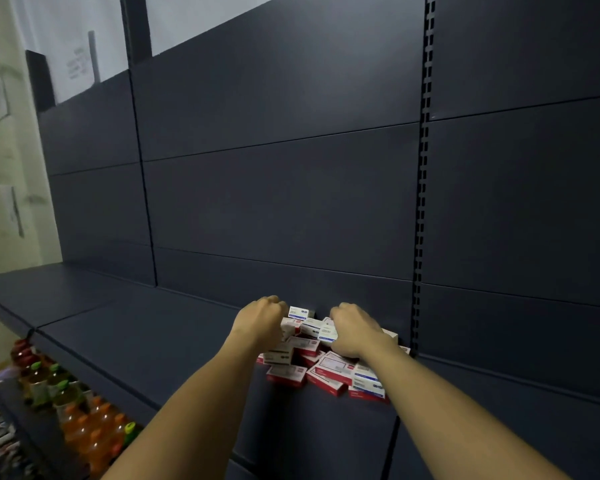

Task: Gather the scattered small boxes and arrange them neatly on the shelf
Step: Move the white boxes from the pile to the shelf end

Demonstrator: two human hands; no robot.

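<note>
- Small boxes, red-and-white and blue-and-white cartons, lie in a loose heap on the dark shelf, at about 5 o'clock from the middle of the view.
- The heap sits against the dark back panel, just left of the slotted upright; cartons lie flat, tilted and overlapping.
- One blue-and-white box stands at the 12 o'clock edge of the heap, touching the back panel, between the two hands.
- Three red-edged boxes lie flat along the 6 o'clock edge of the heap, nearest the shelf's front.
- The left hand reaches to the 10 o'clock side of the heap, knuckles up and fingers curled down among the cartons; whether they grip one I cannot tell.
- The right hand lies on the 2 o'clock side of the heap, fingers bent down over the upper cartons; the fingertips are hidden, so a hold cannot be confirmed.
- Both forearms come up from the 6 o'clock edge of the view and are bare.
- On a lower shelf at 8 o'clock stand drink bottles, orange ones with orange caps, paler ones with green caps.
- A pale wall with papers fixed to it runs along the 9 o'clock side.
</note>
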